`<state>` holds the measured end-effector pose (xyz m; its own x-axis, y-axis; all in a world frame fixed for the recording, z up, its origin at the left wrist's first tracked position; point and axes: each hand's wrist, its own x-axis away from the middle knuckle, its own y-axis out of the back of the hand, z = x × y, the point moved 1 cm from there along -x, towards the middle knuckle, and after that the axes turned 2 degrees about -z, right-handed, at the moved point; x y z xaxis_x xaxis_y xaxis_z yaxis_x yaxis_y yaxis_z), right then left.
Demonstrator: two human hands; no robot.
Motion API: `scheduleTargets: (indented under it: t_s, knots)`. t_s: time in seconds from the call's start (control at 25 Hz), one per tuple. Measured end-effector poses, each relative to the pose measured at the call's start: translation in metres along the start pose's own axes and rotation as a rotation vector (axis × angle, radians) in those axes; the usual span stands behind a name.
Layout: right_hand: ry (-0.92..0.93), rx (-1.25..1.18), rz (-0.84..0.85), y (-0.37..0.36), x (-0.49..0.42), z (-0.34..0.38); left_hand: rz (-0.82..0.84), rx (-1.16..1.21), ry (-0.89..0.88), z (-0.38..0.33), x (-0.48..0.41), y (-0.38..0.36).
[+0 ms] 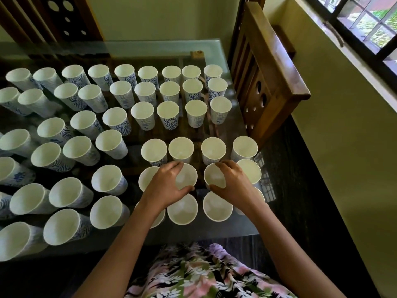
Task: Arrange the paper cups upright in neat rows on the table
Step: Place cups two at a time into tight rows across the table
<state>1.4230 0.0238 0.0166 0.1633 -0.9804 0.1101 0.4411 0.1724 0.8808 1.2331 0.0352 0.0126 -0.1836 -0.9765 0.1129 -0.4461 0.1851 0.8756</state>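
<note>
Several white paper cups with blue patterns stand upright in rows across the glass table (163, 48). My left hand (167, 182) grips the rim of one cup (188, 176) in the near middle, thumb on the near side and fingers on the far side. My right hand (233, 179) grips the neighbouring cup (212, 175) the same way. More upright cups surround them, such as one (182, 208) just in front and one (181, 149) just behind. A cup (147, 177) to the left is partly hidden by my left hand.
A wooden chair (270, 78) stands against the table's right edge, and another chair back (64, 18) is at the far left. A wall and window (365, 22) lie to the right. The table's near edge (193, 236) runs just above my patterned clothing.
</note>
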Motion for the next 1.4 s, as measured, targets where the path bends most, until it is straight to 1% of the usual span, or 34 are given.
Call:
scheduleTargets:
  t_s: [0.16, 0.28, 0.4, 0.52, 0.64, 0.8, 1.0, 1.4]
  knots:
    - [0.000, -0.017, -0.010, 0.001, 0.000, 0.000, -0.030, 0.025, -0.024, 0.002, 0.001, 0.001]
    - [0.003, -0.045, -0.045, 0.005, 0.005, 0.002, -0.086, 0.059, -0.060, 0.002, 0.006, 0.002]
    - [0.019, -0.082, -0.089, 0.009, 0.016, 0.004, -0.155, 0.096, -0.076, 0.000, 0.020, 0.002]
    - [0.044, -0.104, -0.074, 0.011, 0.033, 0.003, -0.189, 0.097, -0.088, -0.003, 0.043, -0.005]
    - [0.071, -0.067, -0.017, 0.009, 0.048, 0.002, -0.185, 0.062, -0.097, -0.001, 0.062, -0.015]
    - [0.104, -0.024, 0.055, 0.005, 0.063, 0.003, -0.175, 0.055, -0.050, -0.002, 0.078, -0.024]
    - [0.133, 0.009, 0.076, -0.006, 0.065, 0.002, -0.155, 0.042, -0.039, -0.006, 0.084, -0.027]
    - [0.144, 0.042, 0.120, -0.003, 0.067, 0.003, -0.159, 0.032, -0.042, -0.002, 0.082, -0.033]
